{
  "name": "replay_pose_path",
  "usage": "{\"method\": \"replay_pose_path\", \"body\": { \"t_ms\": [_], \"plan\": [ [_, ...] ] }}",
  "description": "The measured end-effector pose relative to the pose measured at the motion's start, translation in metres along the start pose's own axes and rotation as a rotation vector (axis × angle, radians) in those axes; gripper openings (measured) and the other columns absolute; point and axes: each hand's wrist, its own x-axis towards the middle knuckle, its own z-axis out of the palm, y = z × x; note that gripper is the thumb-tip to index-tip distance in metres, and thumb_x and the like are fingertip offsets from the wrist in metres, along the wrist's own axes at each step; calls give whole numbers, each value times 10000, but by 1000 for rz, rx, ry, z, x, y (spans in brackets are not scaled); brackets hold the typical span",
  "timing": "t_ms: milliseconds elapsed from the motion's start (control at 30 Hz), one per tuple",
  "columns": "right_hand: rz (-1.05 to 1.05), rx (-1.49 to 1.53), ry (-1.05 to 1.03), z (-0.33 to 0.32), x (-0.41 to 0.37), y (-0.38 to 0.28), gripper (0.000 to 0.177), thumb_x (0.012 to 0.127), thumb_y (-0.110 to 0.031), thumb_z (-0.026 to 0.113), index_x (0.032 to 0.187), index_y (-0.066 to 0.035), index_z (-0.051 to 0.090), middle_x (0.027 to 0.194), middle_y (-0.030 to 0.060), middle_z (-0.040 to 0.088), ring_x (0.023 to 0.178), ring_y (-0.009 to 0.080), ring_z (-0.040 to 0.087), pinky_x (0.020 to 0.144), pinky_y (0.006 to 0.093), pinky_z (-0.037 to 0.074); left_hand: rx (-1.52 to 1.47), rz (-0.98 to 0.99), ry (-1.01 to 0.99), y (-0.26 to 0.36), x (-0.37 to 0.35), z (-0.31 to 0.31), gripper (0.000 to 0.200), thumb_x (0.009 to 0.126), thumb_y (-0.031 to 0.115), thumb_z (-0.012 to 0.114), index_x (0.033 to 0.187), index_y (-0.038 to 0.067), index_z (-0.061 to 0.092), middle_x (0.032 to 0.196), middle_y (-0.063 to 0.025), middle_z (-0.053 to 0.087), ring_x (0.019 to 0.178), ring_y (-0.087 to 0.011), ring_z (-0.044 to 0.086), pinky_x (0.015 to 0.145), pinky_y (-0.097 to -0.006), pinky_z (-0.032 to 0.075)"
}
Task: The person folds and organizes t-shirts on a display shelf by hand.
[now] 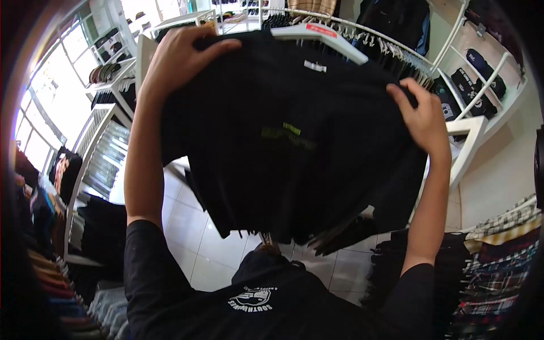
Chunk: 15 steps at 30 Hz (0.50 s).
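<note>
A black T-shirt [238,130] with small green lettering on its chest and a pale label at the neck hangs spread out before me. My left hand [178,59] grips its shoulder at the upper left, thumb lying over the front and fingers behind the cloth. At the upper right, my right hand [422,110] pinches the other shoulder between thumb and fingers. Behind the collar, a white hanger [345,45] with a red sticker shows, partly hidden by the shirt. The lower hem hangs above the tiled floor.
A curved rail [368,27] of hangers and dark clothes runs behind the shirt. Plaid shirts [493,277] hang at the lower right, more clothes [54,277] at the lower left. White shelves [481,107] with caps stand at right. Pale tiles [218,263] cover the floor.
</note>
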Motion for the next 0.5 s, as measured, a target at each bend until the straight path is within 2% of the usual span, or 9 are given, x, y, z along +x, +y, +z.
{"method": "replay_pose_path", "body": {
  "t_ms": [33,100,133,167,233,267,300,500],
  "plan": [
    [58,-9,-39,6,32,10,515,974,-525,641,994,-13,683,923,252,707,921,474,669,759,475,519,-8,11,5,-16,33,19,525,916,534,726,987,16,770,875,-155,750,789,-287,723,778,-391,545],
    [53,-22,-37,45,87,50,534,965,-549,637,1008,-19,688,931,256,706,940,481,664,778,486,522,78,19,-5,-48,85,69,592,912,595,695,1031,21,775,907,-178,757,832,-335,733,794,-425,551],
    [42,-23,-43,73,106,70,555,957,-573,633,1022,-26,694,940,260,706,960,488,658,796,497,524,41,-55,-133,-55,100,94,648,898,643,679,1064,24,775,934,-209,756,885,-375,736,816,-457,557],
    [94,-37,-97,102,115,85,565,951,-584,633,1025,-27,695,951,268,705,975,488,658,815,508,525,21,-87,-135,-66,105,133,681,889,671,669,1062,21,773,930,-228,749,911,-386,736,825,-473,562],
    [196,-77,-214,166,113,114,575,953,-596,615,1025,-31,696,985,274,709,1001,481,664,847,522,528,-16,-126,-249,-85,103,205,734,880,721,640,993,7,769,904,-242,741,906,-406,728,815,-483,563],
    [242,-108,-273,195,104,125,575,962,-598,597,1021,-35,695,1008,271,714,1013,474,670,861,525,530,-17,-78,-271,-100,97,246,754,871,737,635,940,-3,760,879,-243,736,871,-415,723,792,-497,558],
    [268,-133,-286,221,93,134,584,963,-613,582,1027,-43,693,1030,263,720,1024,466,675,874,526,532,-83,-97,-288,-112,85,282,800,838,790,618,839,-1,740,802,-240,716,802,-426,709,721,-512,546],
    [275,-168,-353,281,88,171,605,976,-635,539,1086,-56,678,1061,227,735,1026,432,691,869,526,535,-157,-165,-423,-126,77,357,807,852,773,613,816,-24,734,768,-234,710,805,-418,708,742,-497,543]
  ]
}}
